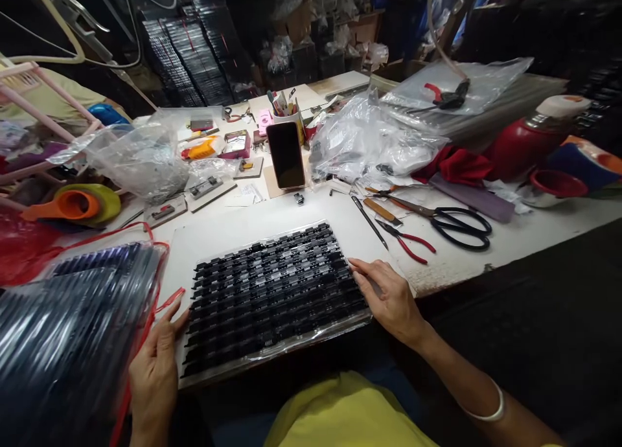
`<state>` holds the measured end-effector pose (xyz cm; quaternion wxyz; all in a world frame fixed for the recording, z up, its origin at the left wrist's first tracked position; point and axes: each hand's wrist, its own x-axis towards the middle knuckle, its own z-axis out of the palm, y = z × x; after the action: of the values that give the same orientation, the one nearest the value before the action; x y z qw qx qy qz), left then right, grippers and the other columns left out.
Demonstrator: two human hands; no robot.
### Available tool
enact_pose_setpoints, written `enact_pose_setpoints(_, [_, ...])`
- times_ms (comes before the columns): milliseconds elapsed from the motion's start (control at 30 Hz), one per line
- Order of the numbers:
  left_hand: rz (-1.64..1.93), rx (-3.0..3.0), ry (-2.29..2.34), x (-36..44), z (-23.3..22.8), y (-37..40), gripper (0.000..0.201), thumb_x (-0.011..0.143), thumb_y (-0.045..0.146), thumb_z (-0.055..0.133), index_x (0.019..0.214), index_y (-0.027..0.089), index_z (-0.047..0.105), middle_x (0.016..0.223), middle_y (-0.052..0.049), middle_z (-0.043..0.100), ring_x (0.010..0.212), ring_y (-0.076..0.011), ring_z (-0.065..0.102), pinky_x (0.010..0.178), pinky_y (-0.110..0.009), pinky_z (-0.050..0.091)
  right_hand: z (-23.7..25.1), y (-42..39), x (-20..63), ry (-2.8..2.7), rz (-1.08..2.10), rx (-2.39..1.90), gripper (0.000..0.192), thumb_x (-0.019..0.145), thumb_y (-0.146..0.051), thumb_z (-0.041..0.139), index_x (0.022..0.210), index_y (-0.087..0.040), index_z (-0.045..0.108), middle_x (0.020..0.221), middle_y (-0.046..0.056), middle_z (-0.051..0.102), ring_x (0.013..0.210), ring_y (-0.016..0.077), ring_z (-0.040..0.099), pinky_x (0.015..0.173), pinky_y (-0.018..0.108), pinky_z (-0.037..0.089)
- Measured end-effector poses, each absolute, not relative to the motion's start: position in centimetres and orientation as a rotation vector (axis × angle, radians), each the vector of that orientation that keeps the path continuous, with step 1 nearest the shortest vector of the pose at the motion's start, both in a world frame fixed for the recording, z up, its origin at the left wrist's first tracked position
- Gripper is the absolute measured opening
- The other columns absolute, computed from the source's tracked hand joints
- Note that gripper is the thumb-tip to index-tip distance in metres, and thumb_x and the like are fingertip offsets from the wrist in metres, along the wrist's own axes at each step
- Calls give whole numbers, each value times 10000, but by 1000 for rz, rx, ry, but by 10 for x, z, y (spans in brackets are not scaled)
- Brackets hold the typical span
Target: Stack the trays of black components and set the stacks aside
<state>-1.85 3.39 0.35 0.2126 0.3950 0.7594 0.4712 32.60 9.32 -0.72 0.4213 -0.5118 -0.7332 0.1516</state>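
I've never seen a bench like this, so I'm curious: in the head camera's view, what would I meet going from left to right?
Orange object → left hand → tray of black parts → right hand → black scissor handles → red flask.

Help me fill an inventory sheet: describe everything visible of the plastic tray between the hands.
The clear, glossy plastic tray looks thin and rectangular. Rows of small black parts, many with short pale strokes, cover most of it. It lies flat on the white worktop. The right hand touches its right edge; the left hand is at the left edge, contact unclear.
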Motion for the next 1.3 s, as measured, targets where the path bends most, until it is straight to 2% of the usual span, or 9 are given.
enact_pose_setpoints(167, [1383, 949, 2157, -23, 1, 24, 528, 830, 557, 494, 1203, 201, 606, 1054, -58, 695, 1115, -274, 577, 1044, -454, 381, -4, 89, 326, -1931, 387, -1247, 263, 910, -181, 440, 1124, -204, 591, 944, 77, 666, 838, 203, 597, 760, 391, 491])
enact_pose_setpoints(333, [1393, 942, 2090, -24, -2, 23, 518, 826, 563, 506, 1210, 228, 600, 1133, -47, 665, 1108, -258, 580, 1050, -432, 378, -3, 94, 327, -1992, 397, -1241, 280, 904, -165, 435, 1106, -234, 616, 1017, 82, 612, 937, 210, 581, 789, 380, 498])
enact_pose_setpoints(667, [1365, 965, 2068, -21, -2, 21, 496, 841, 546, 495, 1221, 241, 591, 1194, -35, 634, 1140, -251, 557, 1063, -407, 367, -5, 95, 321, -2066, 323, -1306, 302, 920, -164, 418, 1145, -240, 604, 1000, 90, 612, 916, 223, 564, 771, 405, 474])
enact_pose_setpoints(933, [1325, 982, 2089, -22, 1, 19, 479, 853, 532, 477, 1212, 237, 595, 1190, -20, 641, 1159, -242, 550, 1075, -382, 359, -2, 90, 323, -1918, 435, -1316, 343, 923, -213, 443, 1257, -258, 508, 1034, 62, 655, 954, 208, 597, 814, 387, 504])
enact_pose_setpoints(1100, [1242, 961, 2115, -21, 3, 10, 480, 845, 554, 482, 1158, 221, 628, 1209, -34, 633, 1159, -247, 550, 1065, -400, 365, -1, 78, 328, -1822, 533, -1412, 290, 924, -264, 457, 1196, -269, 559, 1011, 52, 660, 922, 195, 626, 802, 353, 531])
enact_pose_setpoints(1200, [1215, 922, 2077, -18, 3, 0, 510, 831, 568, 496, 1180, 216, 613, 1156, -51, 663, 1107, -247, 588, 1035, -403, 397, -1, 70, 334, -1729, 570, -1510, 269, 903, -352, 484, 1143, -304, 598, 1016, 40, 679, 922, 217, 645, 716, 335, 563])
enact_pose_setpoints(1300, [1199, 944, 2028, -17, 6, -9, 511, 827, 560, 510, 1191, 213, 605, 1143, -64, 668, 1061, -239, 615, 988, -372, 440, -4, 62, 347, -1687, 610, -1553, 278, 869, -404, 521, 1113, -326, 630, 1018, 39, 696, 902, 247, 665, 495, 290, 554])
